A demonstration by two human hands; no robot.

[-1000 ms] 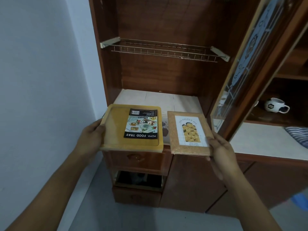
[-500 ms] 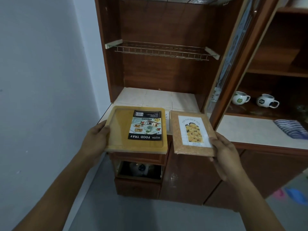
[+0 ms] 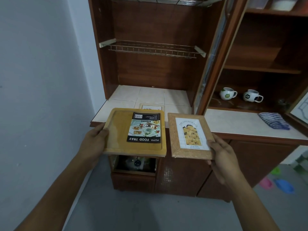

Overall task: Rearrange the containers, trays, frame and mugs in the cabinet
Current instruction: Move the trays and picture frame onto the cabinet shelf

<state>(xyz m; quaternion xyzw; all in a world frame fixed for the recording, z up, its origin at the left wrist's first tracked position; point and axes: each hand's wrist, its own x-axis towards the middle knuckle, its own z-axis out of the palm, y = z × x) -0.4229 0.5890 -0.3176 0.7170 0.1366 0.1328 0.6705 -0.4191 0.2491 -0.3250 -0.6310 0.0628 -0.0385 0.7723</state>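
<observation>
Still, left hand (image 3: 95, 140) grips the tray (image 3: 120, 130) by its left edge, right hand (image 3: 221, 150) grips the frame (image 3: 190, 135) by its near-right corner. Both stay held near the counter (image 3: 150, 95) front. Nothing placed yet.

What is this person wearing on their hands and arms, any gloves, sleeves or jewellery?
Nothing that shows. The left hand and right hand are bare, with no gloves, rings, watch or bracelet. No sleeve reaches into view; both arms are uncovered up to the picture's edge.
</observation>
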